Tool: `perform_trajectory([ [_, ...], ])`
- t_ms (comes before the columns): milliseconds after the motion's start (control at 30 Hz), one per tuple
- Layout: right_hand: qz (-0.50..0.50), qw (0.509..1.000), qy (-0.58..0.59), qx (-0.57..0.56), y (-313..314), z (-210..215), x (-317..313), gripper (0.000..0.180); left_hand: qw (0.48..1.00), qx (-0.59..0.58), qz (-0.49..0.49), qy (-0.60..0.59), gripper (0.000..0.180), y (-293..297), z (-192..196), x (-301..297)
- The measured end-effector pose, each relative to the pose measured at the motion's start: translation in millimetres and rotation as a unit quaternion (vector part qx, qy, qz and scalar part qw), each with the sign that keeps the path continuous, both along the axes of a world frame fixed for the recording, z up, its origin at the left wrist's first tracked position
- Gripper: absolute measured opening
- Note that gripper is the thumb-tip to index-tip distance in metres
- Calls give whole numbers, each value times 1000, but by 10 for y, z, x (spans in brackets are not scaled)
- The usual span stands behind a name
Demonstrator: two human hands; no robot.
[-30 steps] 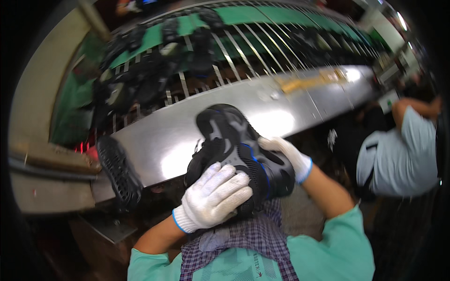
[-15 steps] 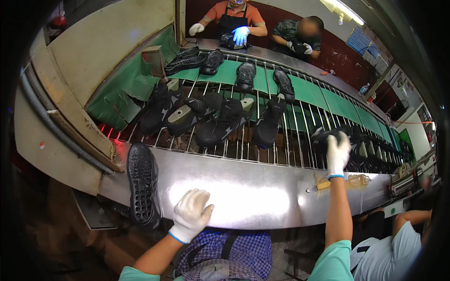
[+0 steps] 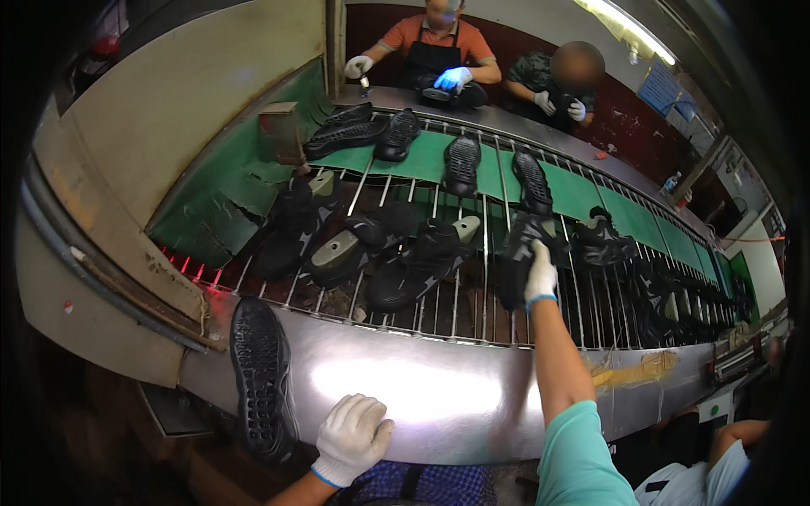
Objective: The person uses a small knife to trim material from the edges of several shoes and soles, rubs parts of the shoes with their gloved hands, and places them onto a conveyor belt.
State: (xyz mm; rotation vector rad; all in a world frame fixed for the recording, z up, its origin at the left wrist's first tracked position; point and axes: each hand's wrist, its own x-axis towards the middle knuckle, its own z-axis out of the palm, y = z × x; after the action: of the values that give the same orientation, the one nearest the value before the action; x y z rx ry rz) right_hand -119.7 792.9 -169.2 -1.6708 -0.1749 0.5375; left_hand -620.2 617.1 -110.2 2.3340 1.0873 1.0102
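Note:
My right hand (image 3: 542, 277), in a white glove, reaches onto the rod rack and grips a black shoe with grey marks (image 3: 516, 263) near its opening. Fingers wrapped behind the shoe are partly hidden. My left hand (image 3: 354, 432), also gloved, rests with loosely bent fingers on the front edge of the metal table (image 3: 456, 434), holding nothing. To its left, a black shoe sole (image 3: 263, 379) lies tread up. Several black shoe uppers on lasts, among them one upper (image 3: 422, 263), lie on the rack left of my right hand.
Black soles, one here (image 3: 461, 164), lie on a green belt (image 3: 430, 156) beyond the rods. Another black shoe (image 3: 603, 240) and a row of shoes (image 3: 671, 299) sit to the right. Two people work at the far side. A tan panel (image 3: 202, 110) stands left; yellowish tape (image 3: 637, 369) marks the table.
My right hand has let go of a shoe at the right of the rack and moved left onto another shoe. The view has shifted, so the scene sits lower.

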Motion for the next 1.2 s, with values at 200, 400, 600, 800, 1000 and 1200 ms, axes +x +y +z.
perform_trajectory([
  [200,114,949,100,276,-814,464,-454,35,1000,15,0,11,16,-13,28,-115],
  [400,501,815,-234,172,-2240,1908,-1360,60,911,-367,-60,-178,62,63,-150,-115],
  [600,429,739,-503,127,-3215,1706,-2017,62,535,-654,-357,-399,111,-531,97,101],
  [800,192,838,363,360,-4355,150,-3306,75,691,-613,-253,-288,89,-1180,270,365],
  [1000,195,769,448,411,-4457,-269,-3216,67,875,-398,-253,-110,79,-1267,412,645],
  [1200,410,655,468,430,-4442,-33,-2803,50,993,-88,-71,32,58,406,696,223],
])
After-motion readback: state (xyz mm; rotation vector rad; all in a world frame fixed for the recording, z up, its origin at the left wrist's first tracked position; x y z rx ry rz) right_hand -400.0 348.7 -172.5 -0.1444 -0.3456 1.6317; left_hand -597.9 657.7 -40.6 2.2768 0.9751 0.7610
